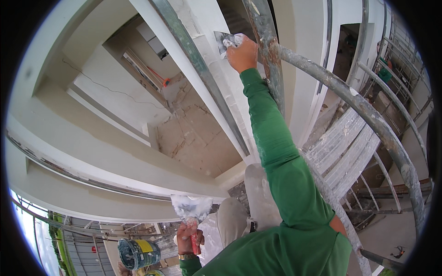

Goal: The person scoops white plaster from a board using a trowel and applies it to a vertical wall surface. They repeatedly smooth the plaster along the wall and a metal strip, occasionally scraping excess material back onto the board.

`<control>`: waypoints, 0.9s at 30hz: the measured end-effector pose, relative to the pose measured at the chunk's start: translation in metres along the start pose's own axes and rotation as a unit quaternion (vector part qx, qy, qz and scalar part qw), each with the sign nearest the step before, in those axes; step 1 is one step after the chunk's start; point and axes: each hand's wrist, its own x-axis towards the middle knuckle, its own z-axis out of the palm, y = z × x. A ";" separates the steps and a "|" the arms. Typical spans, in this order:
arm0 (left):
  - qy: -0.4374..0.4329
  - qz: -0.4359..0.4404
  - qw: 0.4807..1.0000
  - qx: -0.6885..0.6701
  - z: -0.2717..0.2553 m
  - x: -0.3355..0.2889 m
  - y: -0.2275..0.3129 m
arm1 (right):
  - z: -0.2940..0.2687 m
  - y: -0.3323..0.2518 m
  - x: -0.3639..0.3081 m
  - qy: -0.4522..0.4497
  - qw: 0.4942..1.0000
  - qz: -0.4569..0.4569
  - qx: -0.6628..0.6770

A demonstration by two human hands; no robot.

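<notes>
My right hand [243, 53], its arm stretched upward in a green sleeve, grips a putty knife [220, 38] smeared with white paste. Its dark blade rests against or very close to the white column face [212, 57]; actual contact is hard to make out. Low in the view, my left hand [185, 240] is closed around the red handle of a wider putty knife [192, 207]. White putty is heaped over that blade, which points upward. A green strip [193, 53] runs along the column to the left of my right hand.
Scaffold pipes [350, 94] curve close along my right. Splattered planks [343, 147] lie beyond them. A dark bucket with a yellow label [138, 253] stands at lower left. Through the opening, a dusty floor [198, 138] shows below. Another person [383, 73] is at the far right.
</notes>
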 end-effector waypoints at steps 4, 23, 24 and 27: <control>0.017 -0.010 1.000 0.002 0.007 -0.005 -0.001 | -0.017 -0.001 -0.017 -0.007 0.994 -0.005 0.107; -0.020 -0.008 1.000 0.002 0.008 0.001 -0.005 | 0.018 -0.057 -0.073 -0.098 0.982 -0.150 -0.063; -0.019 -0.009 1.000 0.002 0.008 0.002 -0.003 | 0.006 -0.063 -0.072 -0.114 0.982 -0.141 -0.046; -0.045 -0.010 0.999 -0.025 0.000 0.008 -0.007 | -0.033 -0.071 -0.094 -0.177 0.980 -0.065 0.055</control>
